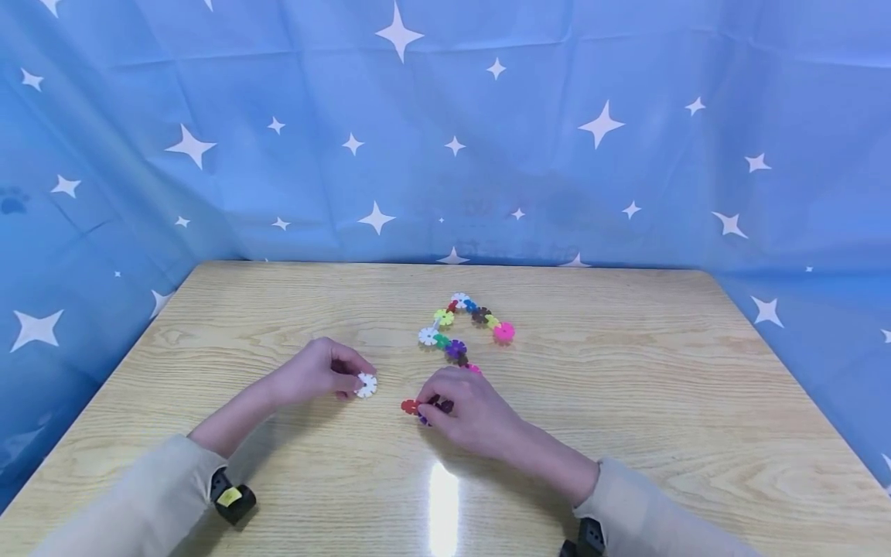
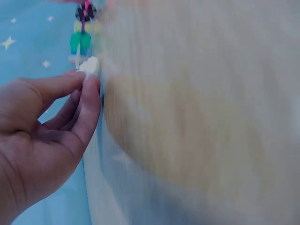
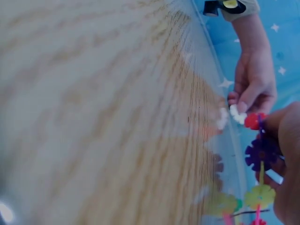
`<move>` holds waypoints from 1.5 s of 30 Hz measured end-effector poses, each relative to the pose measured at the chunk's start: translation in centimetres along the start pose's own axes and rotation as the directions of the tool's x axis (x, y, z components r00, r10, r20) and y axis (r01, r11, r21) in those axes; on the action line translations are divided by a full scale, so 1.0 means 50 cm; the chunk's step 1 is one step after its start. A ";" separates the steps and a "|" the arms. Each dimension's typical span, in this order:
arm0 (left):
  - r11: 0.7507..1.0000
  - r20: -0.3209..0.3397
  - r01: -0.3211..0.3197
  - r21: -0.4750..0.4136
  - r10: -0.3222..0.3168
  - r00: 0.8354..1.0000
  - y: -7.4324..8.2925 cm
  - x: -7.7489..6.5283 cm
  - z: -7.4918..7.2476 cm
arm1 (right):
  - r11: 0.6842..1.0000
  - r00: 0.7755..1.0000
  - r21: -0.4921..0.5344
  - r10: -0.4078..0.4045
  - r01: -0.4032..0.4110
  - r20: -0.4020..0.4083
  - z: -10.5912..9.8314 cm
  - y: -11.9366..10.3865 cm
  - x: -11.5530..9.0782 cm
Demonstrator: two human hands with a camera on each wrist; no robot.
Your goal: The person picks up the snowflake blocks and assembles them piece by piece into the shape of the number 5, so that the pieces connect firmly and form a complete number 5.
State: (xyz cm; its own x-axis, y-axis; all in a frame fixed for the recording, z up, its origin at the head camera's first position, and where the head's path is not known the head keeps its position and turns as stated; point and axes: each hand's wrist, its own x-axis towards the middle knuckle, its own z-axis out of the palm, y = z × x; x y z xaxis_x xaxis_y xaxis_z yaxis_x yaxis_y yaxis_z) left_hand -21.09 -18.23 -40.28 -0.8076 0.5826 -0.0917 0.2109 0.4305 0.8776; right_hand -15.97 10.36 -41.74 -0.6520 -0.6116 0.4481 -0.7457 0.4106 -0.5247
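My left hand (image 1: 323,371) pinches a white snowflake disc (image 1: 366,385) between thumb and fingers, just above the table. To its right, my right hand (image 1: 462,410) grips the near end of a chain of interlocked snowflake discs. A red disc (image 1: 409,406) sticks out from its fingertips toward the white one, with a gap between them in the head view. A purple disc (image 3: 261,153) and a yellow-green disc (image 3: 260,195) follow in the right wrist view. Part of the chain is hidden behind the right hand.
Beyond the right hand, the chain bends over the wooden table (image 1: 626,371) past a white disc (image 1: 428,336) and ends at a pink disc (image 1: 504,333). A blue curtain with white stars (image 1: 529,139) hangs behind the table.
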 end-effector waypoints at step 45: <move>0.866 0.075 0.107 -0.489 -0.080 0.994 0.044 -0.004 0.078 | 0.991 0.973 -0.006 -0.134 0.135 -0.188 0.026 -0.006 -0.015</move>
State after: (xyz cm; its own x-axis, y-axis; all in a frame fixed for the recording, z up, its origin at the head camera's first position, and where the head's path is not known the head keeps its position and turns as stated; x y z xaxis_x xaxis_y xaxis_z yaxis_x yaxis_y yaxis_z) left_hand -18.32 -14.71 -40.20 -0.7784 0.5961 -0.1969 -0.1728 0.0981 0.9801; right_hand -15.06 9.79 -42.86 -0.5606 -0.5228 0.6422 -0.8277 0.3285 -0.4550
